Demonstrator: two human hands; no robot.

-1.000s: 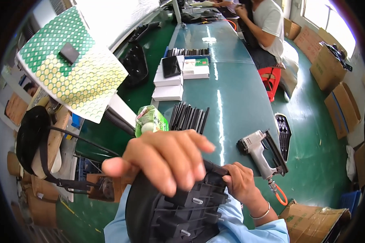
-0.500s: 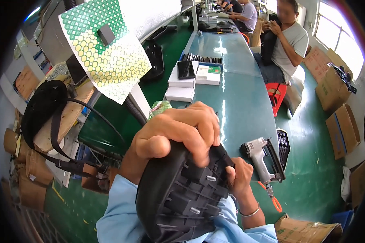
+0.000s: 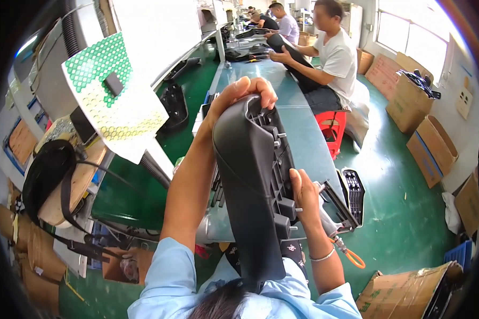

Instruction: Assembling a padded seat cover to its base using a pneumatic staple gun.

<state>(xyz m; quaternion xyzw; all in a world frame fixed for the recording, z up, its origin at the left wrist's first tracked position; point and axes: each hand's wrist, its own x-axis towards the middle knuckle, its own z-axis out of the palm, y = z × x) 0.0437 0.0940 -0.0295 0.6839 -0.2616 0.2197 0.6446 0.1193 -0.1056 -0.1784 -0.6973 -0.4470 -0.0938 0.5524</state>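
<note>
A long black padded panel [image 3: 242, 175] stands upright in front of me, its smooth curved face turned left. Along its right side show plastic ribs and several metal studs. My left hand [image 3: 247, 93] is closed over the top end, fingers hooked round the far edge. Lower down, my right hand [image 3: 305, 196] grips the ribbed side, thumb raised; its other fingers are partly hidden. Just beyond the right hand lies a staple gun [image 3: 332, 218] with an orange hose loop, partly covered by that hand.
The green-topped workbench [image 3: 298, 125] runs away from me. Beside it a co-worker [image 3: 332, 64] on a red stool [image 3: 331, 133] holds another black panel. A green-and-yellow sticker sheet [image 3: 114, 87] hangs at left. Cardboard boxes [image 3: 434, 149] stand along the right wall.
The panel has been turned from its ribbed back facing me to its smooth side, and stands more upright. My left hand moved up to its top end. The co-worker has lowered their panel.
</note>
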